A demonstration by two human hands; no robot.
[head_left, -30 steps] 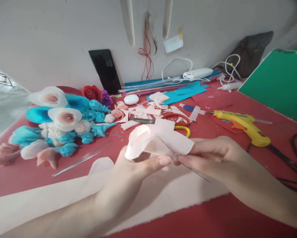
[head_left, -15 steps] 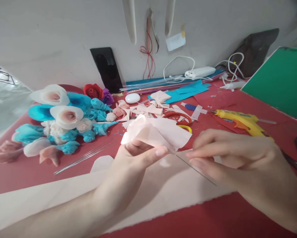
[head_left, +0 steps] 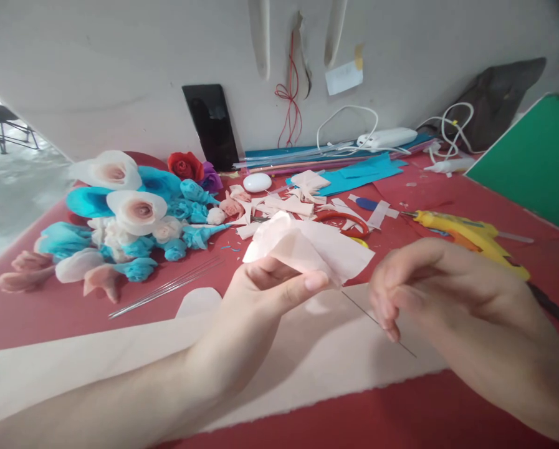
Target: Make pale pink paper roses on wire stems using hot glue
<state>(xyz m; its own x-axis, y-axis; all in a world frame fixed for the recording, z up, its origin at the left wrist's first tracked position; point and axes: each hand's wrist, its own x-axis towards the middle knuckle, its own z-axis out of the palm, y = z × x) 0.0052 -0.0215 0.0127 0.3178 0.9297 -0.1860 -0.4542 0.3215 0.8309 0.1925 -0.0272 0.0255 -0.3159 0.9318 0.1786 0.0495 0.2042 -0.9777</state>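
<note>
My left hand (head_left: 265, 299) is closed on a pale pink paper petal (head_left: 311, 246), pinching its lower edge between thumb and fingers. A thin wire (head_left: 361, 310) slants down and right from the base of the petal. My right hand (head_left: 429, 293) is beside the wire with its fingers loosely bent downward and the thumb apart from the fingertips. Those fingertips cover a short stretch of the wire; whether they touch it I cannot tell. Below both hands lies a large pale pink paper sheet (head_left: 134, 368).
Paper flowers (head_left: 139, 212) in blue, white and pink crowd the left, near several loose wires (head_left: 167, 288). Behind the petal lie paper scraps (head_left: 288, 204) and scissors (head_left: 349, 219). A yellow glue gun (head_left: 470, 234) rests at right; a phone (head_left: 210, 128) leans on the wall.
My right hand's fingers have turned downward, and thumb and fingertips have parted. The left hand still holds the petal. The whole view has shifted slightly.
</note>
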